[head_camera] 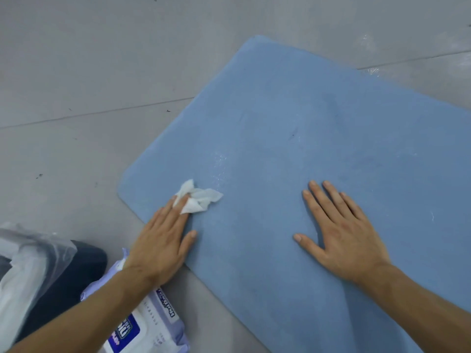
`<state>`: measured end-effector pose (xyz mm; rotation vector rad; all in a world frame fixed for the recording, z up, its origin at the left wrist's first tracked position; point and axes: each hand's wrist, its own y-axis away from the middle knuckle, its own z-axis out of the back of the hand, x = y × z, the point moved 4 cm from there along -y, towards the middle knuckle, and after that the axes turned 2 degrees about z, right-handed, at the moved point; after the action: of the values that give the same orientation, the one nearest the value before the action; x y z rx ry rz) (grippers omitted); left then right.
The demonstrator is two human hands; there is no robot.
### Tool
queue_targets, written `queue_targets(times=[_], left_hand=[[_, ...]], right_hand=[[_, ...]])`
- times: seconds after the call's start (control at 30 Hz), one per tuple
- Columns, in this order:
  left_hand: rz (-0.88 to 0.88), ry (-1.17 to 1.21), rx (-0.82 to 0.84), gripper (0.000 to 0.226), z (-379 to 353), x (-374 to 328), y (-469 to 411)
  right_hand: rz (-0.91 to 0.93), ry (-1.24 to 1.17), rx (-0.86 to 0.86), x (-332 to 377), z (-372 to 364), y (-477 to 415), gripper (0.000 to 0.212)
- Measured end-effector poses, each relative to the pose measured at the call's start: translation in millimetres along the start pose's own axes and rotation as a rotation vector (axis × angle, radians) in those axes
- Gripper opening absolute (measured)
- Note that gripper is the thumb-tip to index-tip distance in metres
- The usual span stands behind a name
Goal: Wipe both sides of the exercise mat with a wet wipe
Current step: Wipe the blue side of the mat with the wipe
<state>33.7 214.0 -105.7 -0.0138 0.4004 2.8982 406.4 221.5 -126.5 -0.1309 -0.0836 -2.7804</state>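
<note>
A soft-looking blue mat [305, 149] with rounded corners lies flat on the smooth grey floor [76, 72], under both sets of fingers. The left hand [160, 245] keeps its fingers [169, 212] straight and close together, their tips pressing a crumpled white wipe [201, 197] onto the mat near its corner, while the right hand [341, 230] rests palm-down well to the right, fingers [331, 197] spread. Behind the left fingers, under the forearm, lies a purple-and-white wipes pack [153, 324] whose print cannot be read, beside a clear crinkled plastic bag [30, 256].
</note>
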Motion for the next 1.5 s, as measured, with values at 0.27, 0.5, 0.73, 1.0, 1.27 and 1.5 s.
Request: queue_targets(times=[0.27,0.5,0.73,1.0,1.27,1.5], left_hand=[[0.272,0.184,0.009,0.084,-6.0,-18.3,6.6],[0.0,0.11,0.011,0.079,-26.9,-102.8,41.0],[-0.318,0.015,0.027,0.079,-19.2,-153.7,9.2],[-0.495,0.136,0.081,0.065,0.2,-163.8,-25.8],[-0.449,0.715,-0.125,0.05,38.1,-112.0,-52.6],[-0.176,0.397,-0.321,0.048,48.4,-62.1,-159.1]], right_hand=[[-0.004,-0.005,0.006,2.2,2.0,1.4,0.086],[-0.006,-0.002,0.005,1.9,0.0,0.4,0.081],[0.002,-0.085,-0.032,-1.4,1.6,-2.0,0.067],[0.074,-0.291,-0.032,14.9,10.1,7.5,0.073],[0.18,-0.284,0.008,42.0,8.2,9.4,0.082],[0.195,-0.102,0.062,60.4,-1.9,-6.7,0.075]])
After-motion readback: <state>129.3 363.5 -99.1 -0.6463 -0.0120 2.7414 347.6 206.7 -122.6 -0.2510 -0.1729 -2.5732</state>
